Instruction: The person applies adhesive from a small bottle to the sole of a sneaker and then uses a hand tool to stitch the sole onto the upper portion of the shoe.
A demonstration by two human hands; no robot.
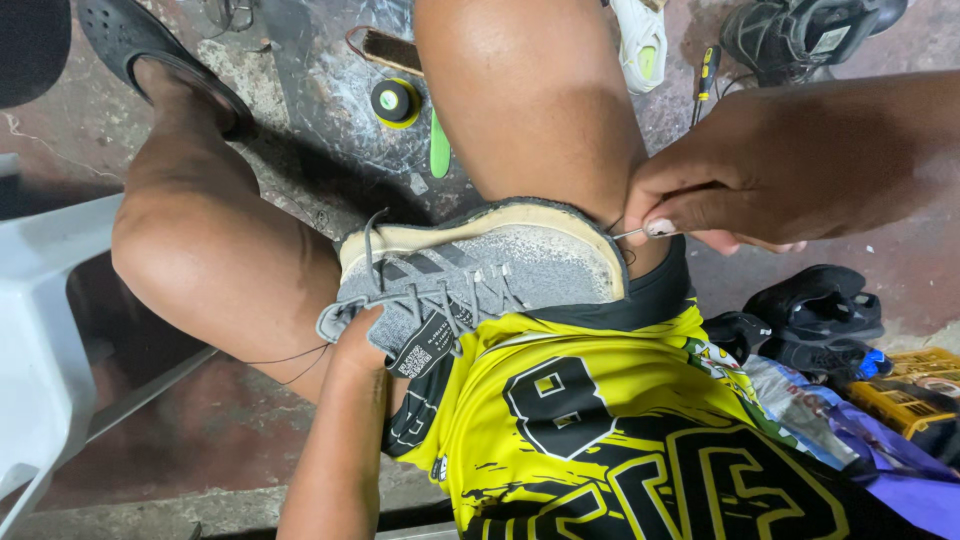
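A grey knit sneaker (480, 265) with a pale worn sole lies on its side across my lap, sole edge up. My left hand (362, 335) is tucked into or against its opening by the laces, holding it steady. My right hand (730, 185) pinches a thin metal needle (632, 234) at the heel end of the sole, fingers closed tight on it. A thin dark thread (290, 358) trails across my left thigh.
On the stained concrete floor lie a spool with a yellow rim (395, 101), a brush (390, 50), a green insole (439, 150), a white shoe (640, 40), a screwdriver (705, 80) and dark shoes (815, 315). A white plastic chair (35, 330) stands at left.
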